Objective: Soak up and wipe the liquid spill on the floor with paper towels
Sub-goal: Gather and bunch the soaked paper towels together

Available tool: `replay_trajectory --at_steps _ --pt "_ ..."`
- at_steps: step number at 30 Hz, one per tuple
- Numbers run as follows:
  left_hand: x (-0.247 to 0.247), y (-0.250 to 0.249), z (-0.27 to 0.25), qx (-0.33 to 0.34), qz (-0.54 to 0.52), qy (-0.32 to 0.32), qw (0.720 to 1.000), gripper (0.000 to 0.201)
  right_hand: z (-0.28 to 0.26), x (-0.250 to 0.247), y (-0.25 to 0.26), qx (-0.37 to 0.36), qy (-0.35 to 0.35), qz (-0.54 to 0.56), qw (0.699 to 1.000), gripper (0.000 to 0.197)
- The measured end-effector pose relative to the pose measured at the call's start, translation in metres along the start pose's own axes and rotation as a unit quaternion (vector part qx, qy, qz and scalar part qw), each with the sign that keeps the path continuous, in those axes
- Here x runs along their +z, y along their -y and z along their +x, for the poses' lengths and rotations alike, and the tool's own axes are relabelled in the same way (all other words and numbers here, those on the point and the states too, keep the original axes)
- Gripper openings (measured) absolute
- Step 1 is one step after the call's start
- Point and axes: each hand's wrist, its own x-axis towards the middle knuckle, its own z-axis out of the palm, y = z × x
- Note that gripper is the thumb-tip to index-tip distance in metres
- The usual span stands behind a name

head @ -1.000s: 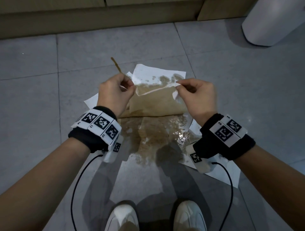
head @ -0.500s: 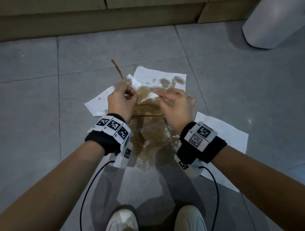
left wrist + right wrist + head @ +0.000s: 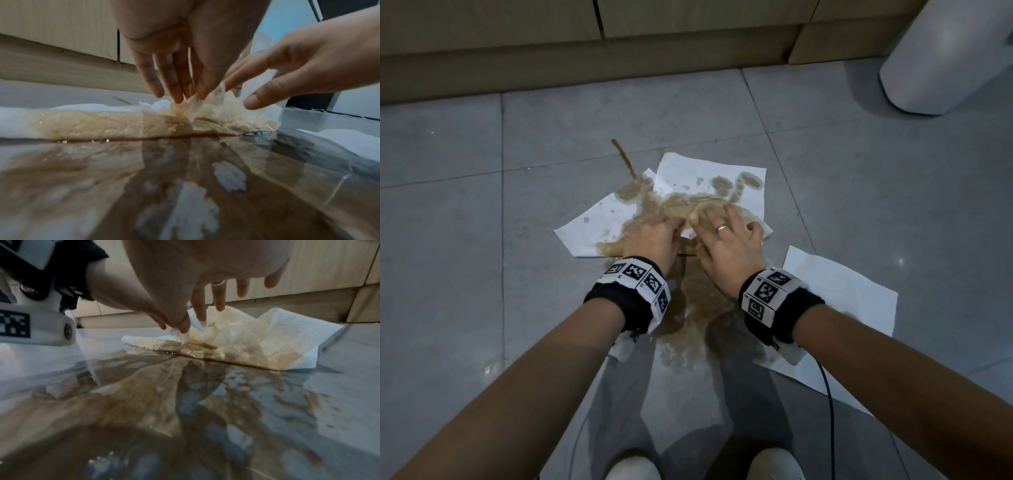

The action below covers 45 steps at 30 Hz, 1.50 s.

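A brown liquid spill [image 3: 688, 308] spreads over the grey floor tiles between my forearms, glossy in the wrist views [image 3: 144, 178] [image 3: 164, 402]. Beyond it lie overlapping paper towels [image 3: 681, 200], soaked brown in the middle and white at the edges [image 3: 102, 123] [image 3: 236, 337]. My left hand [image 3: 654, 236] pinches a raised fold of the wet towel between thumb and fingers [image 3: 185, 99]. My right hand [image 3: 726, 236] lies beside it with its fingers spread and straight, the tips touching the towel [image 3: 205, 316].
A dry white paper towel [image 3: 842, 301] lies flat to the right of the spill. A wooden cabinet base [image 3: 585, 68] runs along the back and a white bin [image 3: 945, 51] stands at the far right. My shoes [image 3: 633, 469] are just behind the spill.
Both hands have lowered the lifted wet towel onto the floor and come together. My right hand has let go of its corner and spread over the towel.
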Motion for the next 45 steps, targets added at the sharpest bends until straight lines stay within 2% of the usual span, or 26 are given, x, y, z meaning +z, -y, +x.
replay_trajectory --at_steps 4,7,9,11,14,17,19,21,22,25,27,29,32,35,39,40,43,44,45 --pt "0.009 -0.001 -0.003 0.017 0.140 0.105 0.985 0.055 0.006 0.009 -0.003 -0.015 0.075 -0.048 0.996 0.057" --pt "0.011 -0.006 -0.008 0.011 0.186 0.159 0.969 0.068 0.008 0.013 -0.005 -0.007 0.123 -0.047 0.991 0.056" --pt "0.009 -0.010 -0.012 0.007 0.188 0.159 0.969 0.071 0.005 0.008 -0.006 -0.004 0.096 -0.014 0.995 0.054" --pt "0.005 -0.013 -0.015 0.010 0.168 0.130 0.977 0.063 -0.002 -0.001 -0.013 0.020 0.042 0.034 0.998 0.048" --pt "-0.001 -0.015 -0.024 0.026 0.131 0.071 0.988 0.047 -0.022 -0.009 -0.048 0.135 -0.013 0.106 0.985 0.041" --pt "-0.004 -0.019 -0.034 0.058 0.105 0.057 0.991 0.040 -0.054 -0.003 -0.102 0.299 -0.006 0.172 0.939 0.045" --pt "0.000 -0.024 -0.042 0.107 0.093 0.072 0.987 0.039 -0.078 0.007 -0.132 0.384 0.014 0.172 0.907 0.054" --pt "0.013 -0.033 -0.050 0.176 0.076 0.116 0.974 0.040 -0.099 0.018 -0.150 0.434 0.034 0.163 0.885 0.061" --pt "0.023 -0.038 -0.056 0.216 0.075 0.149 0.962 0.042 -0.108 0.023 -0.154 0.448 0.042 0.167 0.877 0.064" --pt "0.047 -0.065 -0.074 0.353 0.122 0.222 0.901 0.045 -0.126 0.036 -0.154 0.471 0.057 0.189 0.860 0.068" --pt "0.058 -0.082 -0.090 0.398 0.151 0.258 0.867 0.046 -0.131 0.042 -0.152 0.478 0.065 0.188 0.855 0.068" --pt "0.069 -0.092 -0.107 0.403 0.184 0.309 0.842 0.046 -0.132 0.048 -0.153 0.476 0.069 0.168 0.861 0.066" --pt "0.083 -0.097 -0.122 0.414 0.209 0.303 0.832 0.047 -0.133 0.051 -0.155 0.458 0.033 0.117 0.881 0.054" --pt "0.081 -0.096 -0.124 0.422 0.242 0.309 0.817 0.047 -0.131 0.044 -0.152 0.452 -0.013 0.111 0.885 0.035" --pt "0.074 -0.088 -0.117 0.413 0.225 0.283 0.835 0.047 -0.131 0.030 -0.134 0.411 -0.072 0.119 0.901 0.022" --pt "0.069 -0.088 -0.116 0.399 0.218 0.299 0.839 0.046 -0.132 0.027 -0.126 0.389 -0.092 0.127 0.908 0.022" --pt "0.065 -0.080 -0.107 0.357 0.174 0.250 0.883 0.045 -0.136 0.027 -0.101 0.302 -0.133 0.141 0.933 0.023" --pt "0.062 -0.075 -0.103 0.331 0.177 0.260 0.890 0.045 -0.138 0.030 -0.092 0.272 -0.148 0.136 0.941 0.022" --pt "0.061 -0.066 -0.101 0.328 0.178 0.231 0.898 0.045 -0.139 0.033 -0.084 0.236 -0.167 0.119 0.950 0.021"
